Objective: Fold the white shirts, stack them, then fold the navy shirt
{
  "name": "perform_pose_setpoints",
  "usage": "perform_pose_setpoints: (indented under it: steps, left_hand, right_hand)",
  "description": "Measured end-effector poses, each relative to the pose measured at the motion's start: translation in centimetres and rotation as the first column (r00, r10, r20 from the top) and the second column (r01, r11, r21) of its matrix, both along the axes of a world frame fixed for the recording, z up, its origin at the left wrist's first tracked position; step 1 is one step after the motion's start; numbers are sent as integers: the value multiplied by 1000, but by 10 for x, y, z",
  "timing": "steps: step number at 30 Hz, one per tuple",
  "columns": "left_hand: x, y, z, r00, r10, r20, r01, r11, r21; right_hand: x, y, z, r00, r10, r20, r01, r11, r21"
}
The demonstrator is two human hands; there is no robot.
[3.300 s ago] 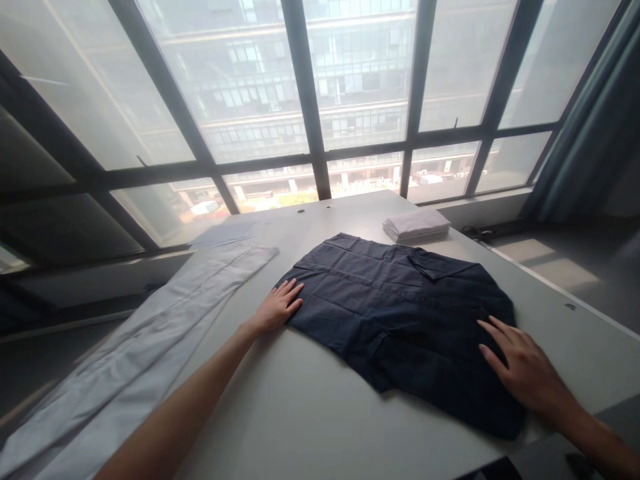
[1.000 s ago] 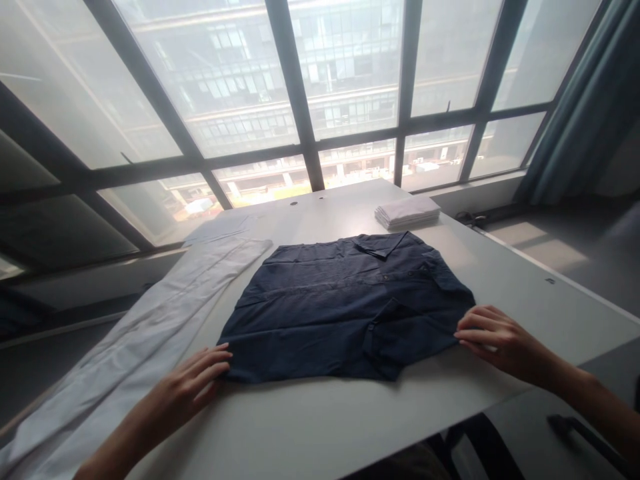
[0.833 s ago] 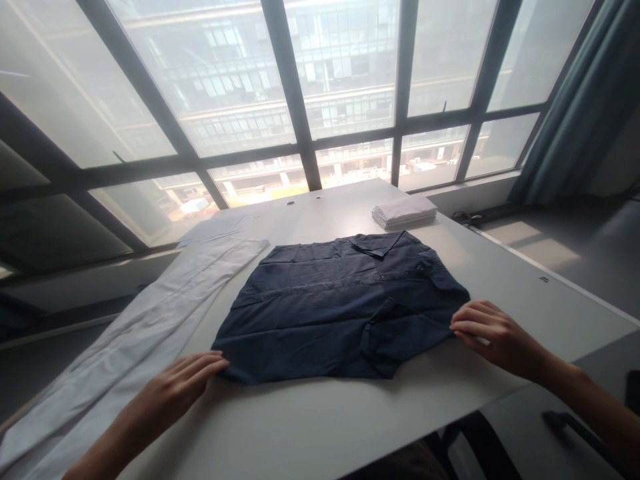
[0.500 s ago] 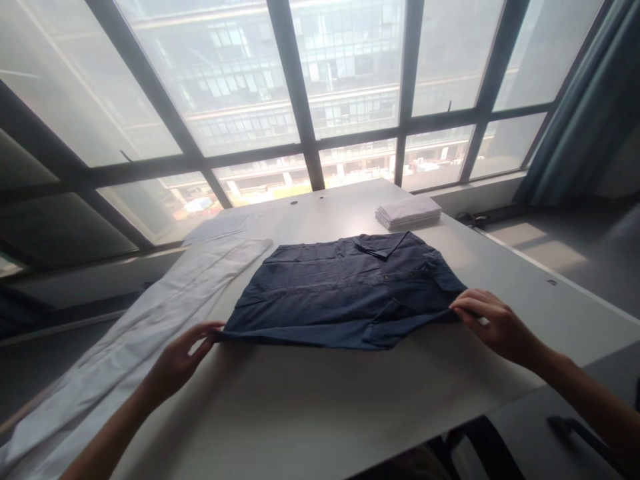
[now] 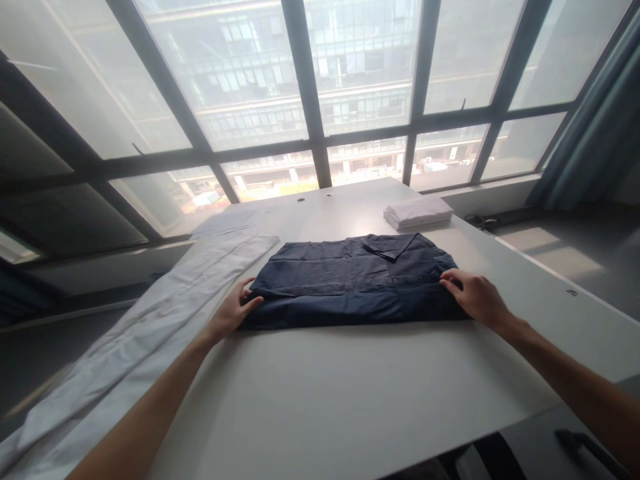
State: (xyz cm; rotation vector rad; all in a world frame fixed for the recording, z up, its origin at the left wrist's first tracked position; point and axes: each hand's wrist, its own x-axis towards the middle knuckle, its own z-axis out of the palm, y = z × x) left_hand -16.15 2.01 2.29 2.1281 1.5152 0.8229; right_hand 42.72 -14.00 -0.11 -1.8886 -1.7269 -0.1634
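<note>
A dark navy shirt [image 5: 345, 283] lies on the white table, its near side turned over into a long straight fold. Buttons and a pointed collar-like flap of cloth show on its upper face. My left hand [image 5: 231, 313] grips the left end of that folded strip, thumb on top and fingers round the edge. At the opposite end, my right hand [image 5: 477, 298] pinches the shirt between thumb and fingers, close to the row of buttons. Some of the cloth under the fingertips is hidden.
White cloth [image 5: 165, 327] is spread along the table's left side. A stack of folded white cloths [image 5: 419, 213] sits at the back right of the table [image 5: 345, 400]. Large windows [image 5: 260, 80] rise behind; a curtain [image 5: 580, 147] hangs at the right.
Both hands have moved away from me, carrying the shirt's near edge over onto its upper face. The lower flap seen before is now covered, and the shirt is narrower front to back.
</note>
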Motion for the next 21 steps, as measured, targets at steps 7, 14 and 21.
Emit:
perform_pose_setpoints:
  steps: [7,14,21]
  left_hand:
    - [-6,-4,-8,995,97,15,-97,995,-5]
    - [-6,-2,-16,967,220,-132,-220,975,15]
    - [40,-33,2,940,122,-318,20,912,409]
  right_hand:
    - [2,3,-9,1000,-8,17,7,998,57]
    - [1,1,-14,991,-76,112,77,997,0]
    - [-1,2,-14,963,-40,266,25,998,57]
